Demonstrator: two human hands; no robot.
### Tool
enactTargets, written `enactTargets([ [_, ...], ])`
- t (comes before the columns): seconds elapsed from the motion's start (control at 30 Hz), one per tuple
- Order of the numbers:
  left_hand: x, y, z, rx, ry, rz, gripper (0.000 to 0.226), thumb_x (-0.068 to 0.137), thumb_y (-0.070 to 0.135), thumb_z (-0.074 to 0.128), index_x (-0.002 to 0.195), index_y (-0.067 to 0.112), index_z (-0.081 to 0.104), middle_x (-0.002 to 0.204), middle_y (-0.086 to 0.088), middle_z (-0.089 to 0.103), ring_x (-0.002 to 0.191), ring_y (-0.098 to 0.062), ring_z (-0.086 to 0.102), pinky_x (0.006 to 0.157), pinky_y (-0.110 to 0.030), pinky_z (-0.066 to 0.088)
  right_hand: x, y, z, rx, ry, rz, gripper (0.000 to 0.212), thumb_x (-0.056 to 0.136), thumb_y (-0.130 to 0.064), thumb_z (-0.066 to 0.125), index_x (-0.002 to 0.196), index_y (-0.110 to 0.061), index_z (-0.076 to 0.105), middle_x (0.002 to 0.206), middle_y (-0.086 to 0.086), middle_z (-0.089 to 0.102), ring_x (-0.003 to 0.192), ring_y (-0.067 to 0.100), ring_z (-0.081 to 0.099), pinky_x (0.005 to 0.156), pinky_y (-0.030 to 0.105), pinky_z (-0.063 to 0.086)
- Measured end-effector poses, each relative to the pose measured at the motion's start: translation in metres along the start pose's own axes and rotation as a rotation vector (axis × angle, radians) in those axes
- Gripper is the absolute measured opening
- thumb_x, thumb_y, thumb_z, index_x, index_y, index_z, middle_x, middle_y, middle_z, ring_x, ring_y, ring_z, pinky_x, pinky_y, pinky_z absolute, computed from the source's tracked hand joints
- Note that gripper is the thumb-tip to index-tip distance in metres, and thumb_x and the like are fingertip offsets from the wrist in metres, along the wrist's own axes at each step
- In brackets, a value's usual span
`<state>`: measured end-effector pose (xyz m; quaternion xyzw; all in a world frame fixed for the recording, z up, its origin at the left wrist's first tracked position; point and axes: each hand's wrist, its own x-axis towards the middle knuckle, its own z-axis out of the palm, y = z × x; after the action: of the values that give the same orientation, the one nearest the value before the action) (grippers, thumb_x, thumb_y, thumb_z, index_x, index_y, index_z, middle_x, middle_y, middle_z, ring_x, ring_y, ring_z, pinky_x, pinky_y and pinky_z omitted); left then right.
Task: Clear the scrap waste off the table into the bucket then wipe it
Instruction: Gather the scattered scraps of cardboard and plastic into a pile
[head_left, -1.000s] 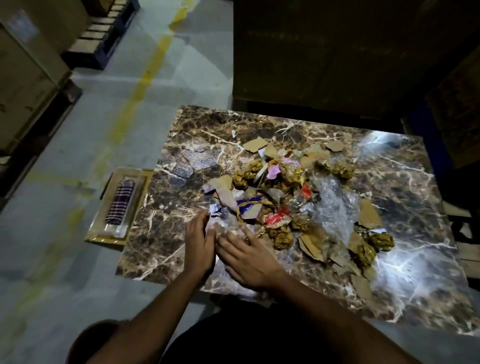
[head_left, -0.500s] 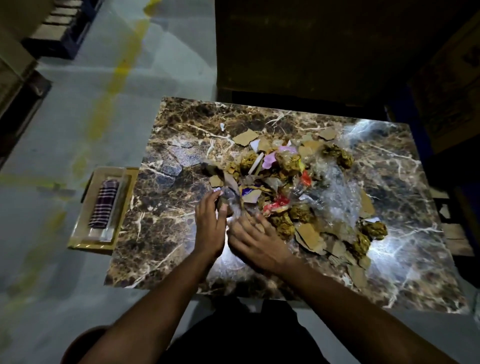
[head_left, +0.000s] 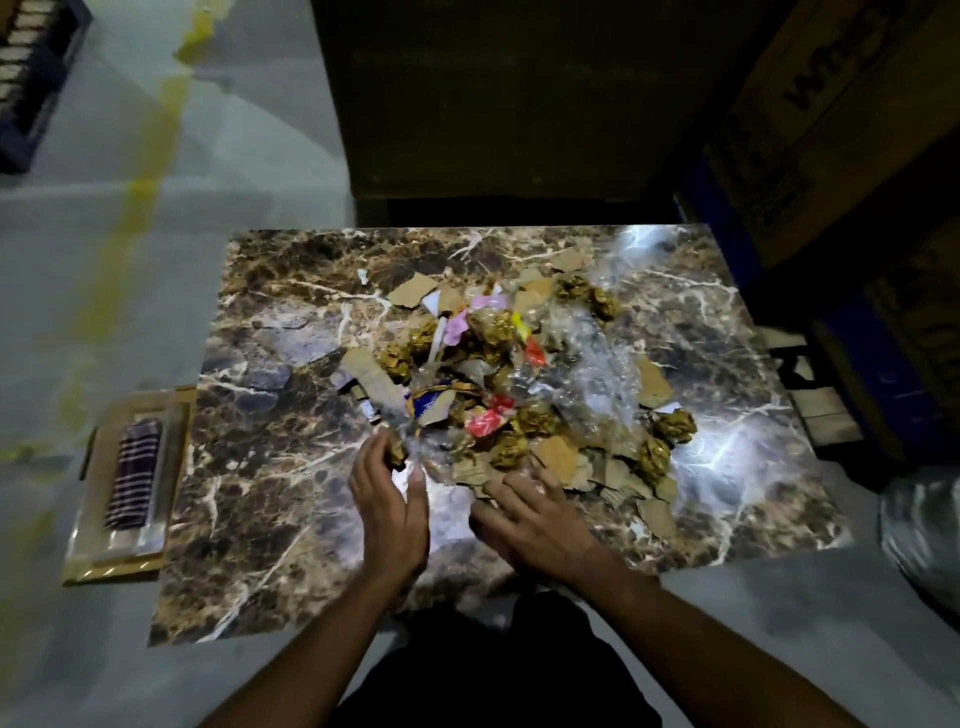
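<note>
Glossy marble table (head_left: 270, 499), crumpled scrap heap (head_left: 509, 384), left hand (head_left: 387, 512) and right hand (head_left: 535, 519) spread flat.

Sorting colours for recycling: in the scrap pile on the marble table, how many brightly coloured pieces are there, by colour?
Red crinkled plastic scraps: 2
Pink plastic scrap: 1
Yellow plastic scrap: 1
Total: 4 showing; the pile may hide more.
</note>
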<state>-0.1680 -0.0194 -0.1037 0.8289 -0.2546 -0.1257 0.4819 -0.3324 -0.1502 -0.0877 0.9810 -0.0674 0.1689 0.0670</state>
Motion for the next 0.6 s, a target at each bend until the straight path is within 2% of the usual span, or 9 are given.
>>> enactTargets([
  [0.1,-0.013,0.002,0.017,0.064,0.048,-0.005,0.069,0.1,0.055,0.034,0.153,0.012,0.026,0.159,-0.008,0.023,0.145,-0.034,0.027,0.111,-0.064,0.031,-0.033,0.016,-0.011,0.112,0.092,0.424,0.025,0.09,-0.034,0.062,0.113,-0.021,0.064,0.122,0.005,0.058,0.112,0.028,0.054,0.097,0.045,0.037],
  [0.2,-0.026,0.011,0.032,0.145,0.067,-0.055,0.07,0.1,0.055,0.032,0.155,0.013,0.019,0.165,-0.011,0.016,0.151,-0.031,0.017,0.119,-0.059,0.018,-0.077,0.051,-0.016,0.139,0.116,1.04,0.035,0.094,-0.034,0.049,0.123,-0.015,0.053,0.129,0.015,0.054,0.12,0.036,0.05,0.103,0.052,0.037],
  [0.27,-0.034,0.014,0.042,0.196,0.077,-0.104,0.072,0.099,0.056,0.03,0.157,0.016,0.012,0.167,-0.006,0.01,0.153,-0.027,0.01,0.12,-0.055,0.01,-0.103,0.073,-0.011,0.137,0.043,1.364,0.048,0.098,-0.039,0.037,0.138,-0.013,0.046,0.142,0.018,0.048,0.131,0.04,0.045,0.11,0.055,0.034],
  [0.3,-0.039,0.015,0.049,0.216,0.079,-0.139,0.072,0.099,0.052,0.033,0.158,0.017,0.01,0.167,-0.006,0.009,0.154,-0.026,0.008,0.121,-0.055,0.009,-0.114,0.081,-0.006,0.145,-0.047,1.437,0.059,0.099,-0.044,0.03,0.148,-0.012,0.038,0.151,0.019,0.042,0.138,0.04,0.038,0.115,0.055,0.029],
  [0.37,-0.049,0.021,0.068,0.24,0.095,-0.196,0.074,0.097,0.044,0.039,0.159,0.014,0.01,0.167,-0.01,0.01,0.153,-0.029,0.009,0.121,-0.056,0.01,-0.13,0.087,0.007,0.166,-0.239,1.42,0.076,0.097,-0.054,0.016,0.159,-0.009,0.022,0.164,0.019,0.025,0.151,0.038,0.022,0.123,0.055,0.016],
  [0.5,-0.056,0.041,0.103,0.262,0.141,-0.256,0.076,0.097,0.044,0.036,0.158,0.005,0.014,0.165,-0.02,0.014,0.151,-0.036,0.013,0.121,-0.052,0.012,-0.101,0.089,0.024,0.27,-0.4,1.298,0.078,0.099,-0.05,0.009,0.16,-0.002,0.01,0.168,0.019,0.005,0.156,0.033,0.001,0.126,0.048,-0.003],
  [0.57,-0.055,0.05,0.115,0.306,0.178,-0.268,0.074,0.099,0.044,0.035,0.157,0.003,0.017,0.164,-0.023,0.015,0.15,-0.039,0.016,0.121,-0.051,0.012,-0.079,0.09,0.026,0.37,-0.415,1.202,0.077,0.098,-0.046,0.01,0.158,0.002,0.015,0.167,0.021,0.009,0.156,0.035,0.004,0.126,0.045,-0.003],
  [0.6,-0.054,0.052,0.118,0.324,0.206,-0.271,0.073,0.099,0.044,0.036,0.156,0.002,0.018,0.163,-0.025,0.017,0.15,-0.041,0.017,0.121,-0.052,0.012,-0.074,0.089,0.026,0.413,-0.376,1.165,0.073,0.1,-0.044,0.016,0.156,0.002,0.024,0.165,0.022,0.017,0.155,0.035,0.012,0.126,0.046,0.002],
])
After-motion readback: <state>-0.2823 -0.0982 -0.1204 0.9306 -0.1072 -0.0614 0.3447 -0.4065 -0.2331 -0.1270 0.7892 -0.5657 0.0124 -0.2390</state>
